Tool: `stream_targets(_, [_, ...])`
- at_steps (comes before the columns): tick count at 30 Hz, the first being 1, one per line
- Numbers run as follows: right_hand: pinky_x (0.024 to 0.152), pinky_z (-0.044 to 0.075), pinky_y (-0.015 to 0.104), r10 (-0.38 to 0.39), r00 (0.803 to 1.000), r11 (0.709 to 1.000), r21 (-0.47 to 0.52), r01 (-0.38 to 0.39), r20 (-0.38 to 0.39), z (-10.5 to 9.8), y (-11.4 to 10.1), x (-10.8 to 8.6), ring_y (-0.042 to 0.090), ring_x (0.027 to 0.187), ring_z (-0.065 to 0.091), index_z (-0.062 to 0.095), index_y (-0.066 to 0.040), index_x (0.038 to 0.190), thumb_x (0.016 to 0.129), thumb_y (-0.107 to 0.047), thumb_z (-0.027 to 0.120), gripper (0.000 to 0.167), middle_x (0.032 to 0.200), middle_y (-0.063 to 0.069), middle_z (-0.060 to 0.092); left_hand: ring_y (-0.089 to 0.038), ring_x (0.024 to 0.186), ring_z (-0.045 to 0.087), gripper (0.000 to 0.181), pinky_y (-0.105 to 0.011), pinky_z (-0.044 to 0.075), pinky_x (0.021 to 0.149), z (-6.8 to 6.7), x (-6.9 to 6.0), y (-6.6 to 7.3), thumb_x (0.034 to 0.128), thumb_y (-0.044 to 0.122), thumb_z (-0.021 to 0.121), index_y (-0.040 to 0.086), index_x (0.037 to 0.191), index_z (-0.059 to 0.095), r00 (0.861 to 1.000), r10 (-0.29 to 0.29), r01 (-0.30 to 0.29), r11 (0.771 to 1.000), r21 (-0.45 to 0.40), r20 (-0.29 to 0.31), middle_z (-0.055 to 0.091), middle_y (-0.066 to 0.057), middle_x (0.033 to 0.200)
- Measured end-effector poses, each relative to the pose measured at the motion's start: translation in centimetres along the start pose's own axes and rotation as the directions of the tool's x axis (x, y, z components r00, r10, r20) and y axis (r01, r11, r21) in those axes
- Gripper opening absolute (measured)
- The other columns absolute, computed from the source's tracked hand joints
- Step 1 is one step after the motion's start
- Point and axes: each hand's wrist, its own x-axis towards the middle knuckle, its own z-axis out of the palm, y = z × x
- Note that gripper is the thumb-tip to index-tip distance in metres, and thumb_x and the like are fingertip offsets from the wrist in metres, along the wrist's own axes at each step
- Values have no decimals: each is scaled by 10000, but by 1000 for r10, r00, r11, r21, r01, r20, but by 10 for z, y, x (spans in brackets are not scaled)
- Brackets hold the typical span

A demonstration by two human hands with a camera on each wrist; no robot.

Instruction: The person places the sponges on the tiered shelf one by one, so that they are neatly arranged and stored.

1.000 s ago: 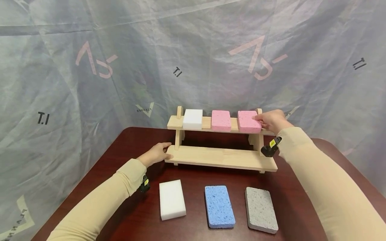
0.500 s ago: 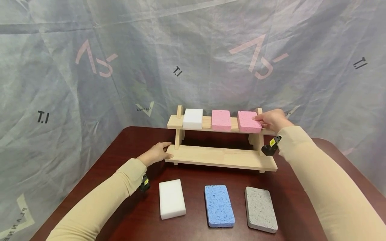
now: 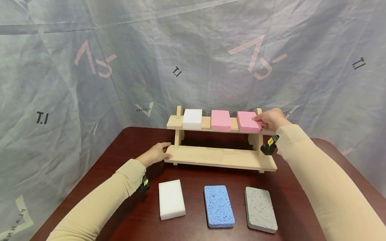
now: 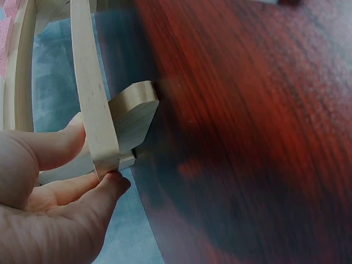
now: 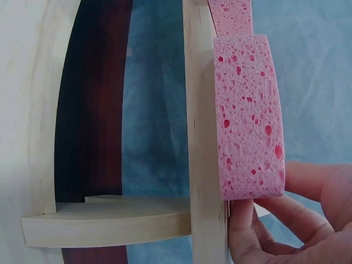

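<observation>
While left hand (image 3: 155, 154) pinches lower shelf (image 3: 220, 156) edge, right hand (image 3: 272, 119) pinches outer pink sponge (image 3: 246, 119), narrow gap alongside

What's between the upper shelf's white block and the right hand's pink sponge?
Another pink sponge, with bare shelf showing on either side, in the head view.

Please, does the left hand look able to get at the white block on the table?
Probably yes: the left hand must release the lower shelf it pinches, but nothing stands between hand and that white block.
</observation>
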Motion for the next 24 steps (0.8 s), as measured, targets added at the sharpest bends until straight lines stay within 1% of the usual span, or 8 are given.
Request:
stream_targets(2, [615, 554, 168, 3, 1000, 1000, 14, -3, 2, 0, 0, 0, -13, 541, 591, 478, 88, 1191, 876, -63, 673, 400, 799, 0, 524, -342, 1412, 346, 667, -443, 407, 1082, 0, 0, -1, 942, 89, 630, 64, 1523, 303, 1000, 2, -2, 1000, -2, 2, 308, -191, 1557])
stream_targets(4, [628, 555, 165, 10, 1000, 999, 33, -10, -2, 0, 0, -1, -17, 534, 595, 437, 103, 1282, 876, -67, 673, 499, 849, 15, 526, -343, 1410, 349, 664, -446, 406, 1082, -1, 0, -1, 945, 92, 626, 63, 1523, 302, 1000, 5, -5, 1000, 1, 2, 311, -189, 1556])
stream_targets(8, [655, 554, 156, 26, 1000, 997, 77, -25, -11, 1, 2, -2, -29, 532, 598, 224, 118, 1468, 879, -76, 676, 768, 1015, 61, 497, -344, 1408, 351, 659, -449, 401, 1086, -1, -1, -2, 949, 95, 622, 60, 1523, 300, 1000, 8, -8, 1000, 7, 2, 314, -186, 1555])
stream_targets(11, [657, 551, 149, 34, 999, 995, 92, -32, -13, 2, 3, -3, -39, 539, 592, 129, 99, 1507, 879, -84, 681, 856, 1067, 62, 475, -342, 1410, 349, 664, -449, 395, 1092, -1, -1, -2, 947, 95, 625, 56, 1523, 299, 1000, 10, -10, 1000, 5, 4, 314, -184, 1556])
stream_targets(13, [653, 550, 148, 34, 999, 995, 99, -33, -11, 2, 4, -3, -40, 543, 591, 125, 87, 1513, 878, -90, 688, 867, 1020, 41, 494, -346, 1408, 350, 665, -451, 396, 1090, 0, -1, -3, 947, 95, 625, 50, 1523, 297, 1000, 11, -11, 1000, 9, 5, 315, -189, 1554])
stream_targets(16, [654, 550, 150, 38, 999, 992, 122, -38, 2, 2, 4, -3, -33, 547, 601, 179, 75, 1505, 877, -94, 691, 827, 858, -16, 543, -347, 1407, 351, 667, -453, 397, 1089, 1, -2, -3, 944, 94, 628, 49, 1522, 298, 1000, 10, -10, 1000, 11, 2, 317, -191, 1553])
stream_targets(19, [655, 549, 148, 38, 999, 990, 135, -40, 17, 1, 4, -4, -31, 556, 603, 171, 67, 1510, 878, -101, 695, 838, 729, -63, 542, -348, 1408, 348, 665, -457, 397, 1088, 1, -2, -3, 945, 93, 626, 54, 1523, 299, 1000, 10, -10, 1000, 11, 3, 314, -193, 1554])
stream_targets(24, [688, 548, 145, 33, 999, 987, 155, -36, 26, -1, 4, -7, -40, 577, 605, 67, 37, 1538, 875, -108, 703, 930, 831, -48, 541, -350, 1411, 342, 663, -460, 394, 1090, 1, -1, -2, 947, 93, 624, 63, 1524, 299, 1000, 7, -7, 1000, 5, 7, 309, -190, 1557])
